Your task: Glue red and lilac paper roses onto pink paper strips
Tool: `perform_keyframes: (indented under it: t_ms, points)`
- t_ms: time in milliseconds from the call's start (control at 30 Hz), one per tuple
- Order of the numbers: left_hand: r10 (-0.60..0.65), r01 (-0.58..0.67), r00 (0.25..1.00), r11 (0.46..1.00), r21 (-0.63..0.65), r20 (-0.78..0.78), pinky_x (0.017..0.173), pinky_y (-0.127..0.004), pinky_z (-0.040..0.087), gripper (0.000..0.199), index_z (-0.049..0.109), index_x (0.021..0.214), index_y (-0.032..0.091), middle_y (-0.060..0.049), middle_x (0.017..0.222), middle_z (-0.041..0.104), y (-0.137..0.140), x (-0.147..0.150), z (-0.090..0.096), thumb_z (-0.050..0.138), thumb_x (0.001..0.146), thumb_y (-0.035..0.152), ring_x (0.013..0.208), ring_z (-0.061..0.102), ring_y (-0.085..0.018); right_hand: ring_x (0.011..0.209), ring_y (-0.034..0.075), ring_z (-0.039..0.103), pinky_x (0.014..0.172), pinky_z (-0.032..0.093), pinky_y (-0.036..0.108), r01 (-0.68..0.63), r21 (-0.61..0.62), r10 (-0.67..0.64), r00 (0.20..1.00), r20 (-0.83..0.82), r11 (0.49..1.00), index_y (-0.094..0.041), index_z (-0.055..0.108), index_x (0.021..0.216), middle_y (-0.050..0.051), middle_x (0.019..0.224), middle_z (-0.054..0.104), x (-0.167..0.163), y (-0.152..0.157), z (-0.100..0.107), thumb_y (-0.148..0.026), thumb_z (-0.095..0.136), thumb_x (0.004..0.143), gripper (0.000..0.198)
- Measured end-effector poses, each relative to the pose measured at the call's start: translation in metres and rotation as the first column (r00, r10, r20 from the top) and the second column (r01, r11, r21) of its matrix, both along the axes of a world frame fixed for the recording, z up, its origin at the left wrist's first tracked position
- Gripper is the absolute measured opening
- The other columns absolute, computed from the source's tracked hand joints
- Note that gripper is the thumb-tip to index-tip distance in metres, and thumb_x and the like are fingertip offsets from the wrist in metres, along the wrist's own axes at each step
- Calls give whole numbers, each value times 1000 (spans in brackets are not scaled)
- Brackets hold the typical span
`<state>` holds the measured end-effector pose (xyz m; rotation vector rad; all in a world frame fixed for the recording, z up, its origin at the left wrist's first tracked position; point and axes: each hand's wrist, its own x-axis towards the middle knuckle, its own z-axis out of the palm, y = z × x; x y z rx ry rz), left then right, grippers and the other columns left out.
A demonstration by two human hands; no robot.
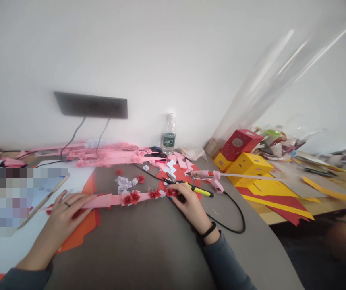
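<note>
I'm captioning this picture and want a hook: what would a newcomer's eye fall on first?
Probably the long pink paper strip dotted with red paper flowers, which runs from the left hand to the right hand across the grey table. Next, perhaps, the bright red card box and larger yellow card box to the right, then the clear plastic sheet slanting up the wall above them.

The left hand (70,207) and right hand (189,201) touch 1 flowered pink strip (117,200); 1 bottle (169,139) stands behind.
</note>
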<state>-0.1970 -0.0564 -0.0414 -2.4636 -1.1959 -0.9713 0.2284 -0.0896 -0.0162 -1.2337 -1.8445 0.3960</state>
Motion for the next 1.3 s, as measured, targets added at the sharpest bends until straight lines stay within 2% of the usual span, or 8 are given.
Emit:
perform_keyframes:
  t_ms: [433, 667, 867, 967, 1067, 1167, 1300]
  points:
    - [52, -53, 998, 997, -53, -19, 110, -51, 37, 27, 65, 120, 30, -5, 105, 76, -3, -1, -1, 50, 98, 39, 97, 70, -28, 96, 25, 67, 88, 55, 42, -5, 1, 5, 1000, 1, 1000, -26, 71, 112, 7, 105, 75, 0, -2, 3, -12, 60, 88, 30]
    - [83, -82, 996, 994, -78, 11, 110, -49, 39, 29, 68, 117, 31, -5, 106, 76, -4, 0, 0, 49, 98, 42, 99, 70, -28, 99, 25, 70, 90, 56, 41, 95, 139, -73, 985, -157, 986, -26, 70, 103, 8, 104, 76, 1, -9, 9, -17, 62, 90, 18]
    - [87, -87, 996, 992, -97, -4, 108, -50, 40, 29, 68, 117, 29, -6, 107, 76, -6, 3, 3, 50, 97, 39, 100, 69, -28, 92, 24, 71, 82, 57, 38, 130, 49, -110, 949, -297, 990, -24, 71, 99, 8, 98, 77, -3, -9, 5, -23, 65, 88, 13]
    - [102, -101, 995, 988, -120, 0, 110, -49, 39, 30, 68, 118, 28, -7, 109, 76, -7, 5, 3, 48, 98, 40, 101, 69, -27, 89, 23, 71, 80, 57, 36, 65, -20, -68, 936, -345, 998, -24, 69, 103, 8, 101, 77, -14, -7, 10, -26, 68, 87, 17]
    - [105, -104, 994, 986, -133, 5, 111, -49, 39, 32, 68, 119, 28, -7, 110, 76, -8, 6, 4, 47, 99, 41, 103, 69, -27, 93, 23, 70, 83, 56, 36, -47, -15, 40, 947, -318, 999, -24, 69, 98, 8, 104, 75, -31, -2, 20, -23, 68, 87, 11]
    - [106, -104, 994, 986, -132, 9, 111, -49, 39, 31, 69, 116, 27, -7, 109, 76, -9, 7, 4, 47, 99, 41, 103, 69, -27, 92, 22, 69, 83, 55, 36, -123, 24, 125, 962, -242, 992, -24, 70, 93, 7, 99, 73, -50, 4, 29, -17, 65, 88, 10]
    - [108, -106, 994, 985, -134, 4, 111, -48, 39, 31, 70, 116, 26, -7, 109, 77, -9, 8, 4, 48, 99, 39, 102, 69, -26, 87, 23, 67, 83, 52, 38, -141, 10, 141, 987, -81, 990, -25, 72, 93, 4, 92, 75, -64, 12, 30, -12, 66, 87, 15]
